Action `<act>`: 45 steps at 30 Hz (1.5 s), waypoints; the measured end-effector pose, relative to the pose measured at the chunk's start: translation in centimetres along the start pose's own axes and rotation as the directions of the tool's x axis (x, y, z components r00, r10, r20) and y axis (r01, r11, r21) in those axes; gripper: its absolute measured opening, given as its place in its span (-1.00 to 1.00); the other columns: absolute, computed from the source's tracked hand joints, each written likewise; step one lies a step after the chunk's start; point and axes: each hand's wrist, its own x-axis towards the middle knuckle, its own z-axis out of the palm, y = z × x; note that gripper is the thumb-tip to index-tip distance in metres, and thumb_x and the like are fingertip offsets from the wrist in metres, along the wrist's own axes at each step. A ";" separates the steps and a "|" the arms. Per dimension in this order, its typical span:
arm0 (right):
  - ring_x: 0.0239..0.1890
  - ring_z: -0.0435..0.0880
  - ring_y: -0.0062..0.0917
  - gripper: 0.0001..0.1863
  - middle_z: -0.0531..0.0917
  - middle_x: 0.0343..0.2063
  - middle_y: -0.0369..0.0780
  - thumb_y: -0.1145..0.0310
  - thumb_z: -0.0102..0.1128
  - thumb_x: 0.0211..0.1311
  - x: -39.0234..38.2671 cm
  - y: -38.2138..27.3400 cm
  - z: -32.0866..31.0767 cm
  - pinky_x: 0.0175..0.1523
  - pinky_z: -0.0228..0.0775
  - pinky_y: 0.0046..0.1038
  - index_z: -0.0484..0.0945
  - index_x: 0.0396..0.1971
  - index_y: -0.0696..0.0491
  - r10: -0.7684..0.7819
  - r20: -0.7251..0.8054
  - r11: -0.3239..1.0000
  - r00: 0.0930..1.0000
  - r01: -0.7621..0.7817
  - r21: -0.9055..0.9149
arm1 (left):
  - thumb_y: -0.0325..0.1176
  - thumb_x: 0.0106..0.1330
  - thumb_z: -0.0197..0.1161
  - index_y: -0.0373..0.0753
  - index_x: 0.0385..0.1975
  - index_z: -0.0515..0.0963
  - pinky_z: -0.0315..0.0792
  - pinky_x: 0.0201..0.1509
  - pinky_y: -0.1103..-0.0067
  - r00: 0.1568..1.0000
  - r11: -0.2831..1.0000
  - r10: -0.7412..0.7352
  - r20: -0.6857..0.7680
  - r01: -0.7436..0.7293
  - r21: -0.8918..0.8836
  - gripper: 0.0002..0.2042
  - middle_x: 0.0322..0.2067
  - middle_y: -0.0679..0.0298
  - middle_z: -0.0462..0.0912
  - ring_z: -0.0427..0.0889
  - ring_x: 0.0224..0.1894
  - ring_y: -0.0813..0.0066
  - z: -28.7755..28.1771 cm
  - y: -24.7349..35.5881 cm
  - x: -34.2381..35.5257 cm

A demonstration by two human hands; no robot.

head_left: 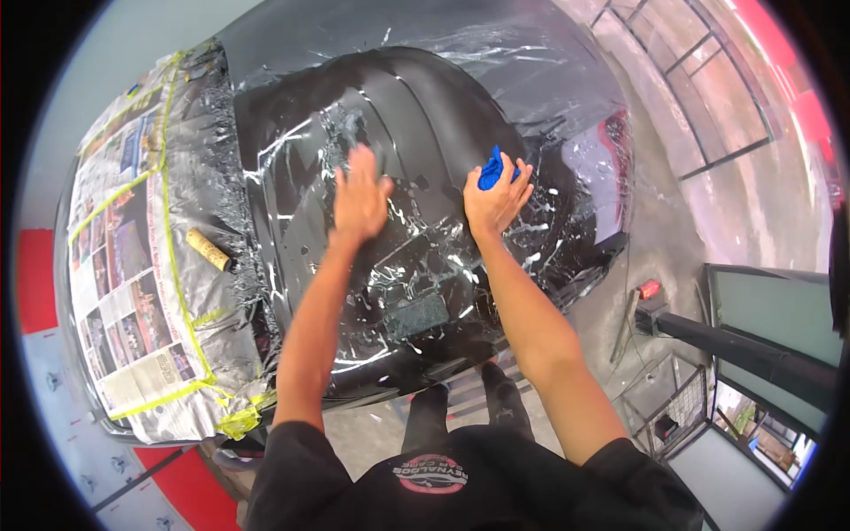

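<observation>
A dark, wet car body panel (407, 124) with raised ridges and whitish streaks of liquid spreads out in front of me. My left hand (361, 196) lies on its left-middle part, fingers stretched forward and a little smeared by motion; anything under the palm is hidden. Greyish wet smears (345, 126) mark the panel just ahead of those fingertips. My right hand (498, 196) rests on the right side of the panel, its fingers curled round a crumpled blue cloth (490, 170) that shows between thumb and fingers.
Newspaper (124, 252) and plastic film (208, 181), edged with yellow tape (166, 199), cover the car on the left. A tan printed cylinder (209, 249) lies on the film. A dark post (735, 345) and a wire-mesh frame (677, 398) stand at right.
</observation>
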 end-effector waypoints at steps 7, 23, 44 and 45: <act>0.49 0.19 -0.03 -0.43 0.43 0.28 -0.03 0.22 0.36 0.09 0.6 0.6 0.6 0.53 -0.04 0.08 0.49 0.15 -0.06 0.016 -0.013 1.000 1.000 -0.016 -0.016 | -0.03 0.58 -0.20 -0.20 0.56 -0.05 -0.24 0.63 0.07 0.988 0.993 0.107 0.113 -0.112 0.042 -0.35 0.58 0.19 -0.07 -0.15 0.62 0.29 -1.6 0.0 -3.2; 0.49 0.22 -0.12 -0.46 0.46 0.26 -0.09 0.21 0.36 0.06 0.1 -1.0 0.9 0.53 0.00 0.05 0.53 0.11 -0.08 0.028 0.011 1.000 1.000 -0.027 -0.012 | -0.11 0.60 -0.21 -0.27 0.54 -0.01 -0.20 0.61 0.04 0.998 0.996 -0.058 -0.036 0.060 0.060 -0.39 0.57 0.14 -0.02 -0.07 0.61 0.24 -1.6 -2.8 6.0; 0.51 0.17 -0.14 -0.45 0.42 0.27 -0.10 0.21 0.36 0.10 0.4 0.8 0.6 0.54 -0.06 0.05 0.49 0.13 -0.04 0.046 0.046 0.993 0.998 -0.041 -0.108 | 0.07 0.50 -0.07 -0.27 0.54 0.01 -0.22 0.60 0.02 0.986 0.992 0.125 0.114 -0.126 0.005 -0.26 0.57 0.12 -0.02 -0.10 0.62 0.23 -1.2 -0.4 -0.6; 0.51 0.17 -0.14 -0.45 0.42 0.27 -0.10 0.21 0.36 0.10 0.2 0.2 0.6 0.54 -0.06 0.05 0.49 0.13 -0.04 0.047 0.056 0.993 0.997 -0.040 -0.106 | 0.04 0.53 -0.09 -0.28 0.53 0.04 -0.18 0.60 0.02 0.997 0.998 0.060 0.044 -0.061 0.022 -0.29 0.55 0.10 0.02 -0.04 0.60 0.22 -2.3 -2.0 2.9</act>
